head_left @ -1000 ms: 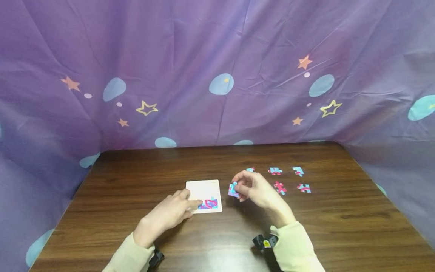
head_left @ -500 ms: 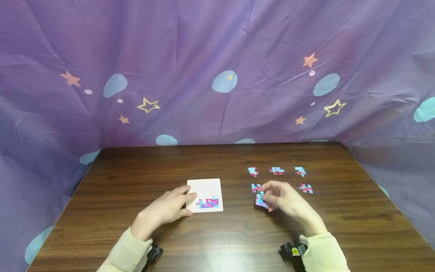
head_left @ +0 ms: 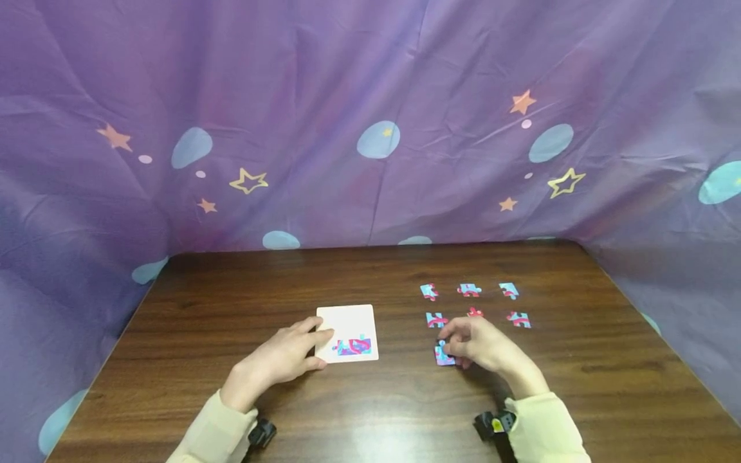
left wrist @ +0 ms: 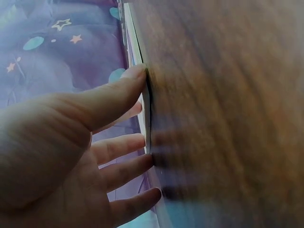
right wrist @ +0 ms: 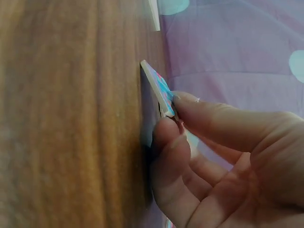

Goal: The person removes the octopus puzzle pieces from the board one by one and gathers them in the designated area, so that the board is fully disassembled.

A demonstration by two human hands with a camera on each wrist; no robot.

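My right hand (head_left: 486, 347) pinches a blue, pink and purple jigsaw puzzle piece (head_left: 444, 355) between thumb and fingers. In the right wrist view the piece (right wrist: 159, 88) is tilted, one edge close to the tabletop. My left hand (head_left: 280, 357) rests at the left side of a white square puzzle board (head_left: 344, 320), fingers fairly straight. Seen from the left wrist, its thumb and fingertips touch the board's edge (left wrist: 146, 114). Joined puzzle pieces (head_left: 354, 347) lie along the lower part of the board.
Beyond my right hand, loose puzzle pieces lie in two rows on the brown wooden table (head_left: 231, 289). A corner piece (head_left: 509, 290) is at the far right, and a red piece (head_left: 475, 312) is partly covered by my hand. A purple curtain (head_left: 324, 128) surrounds the table.
My right hand has carried the puzzle piece from beside the board rightward, then lower toward the table in front of the loose rows. My left fingers have drawn back from the joined pieces to the board's edge.
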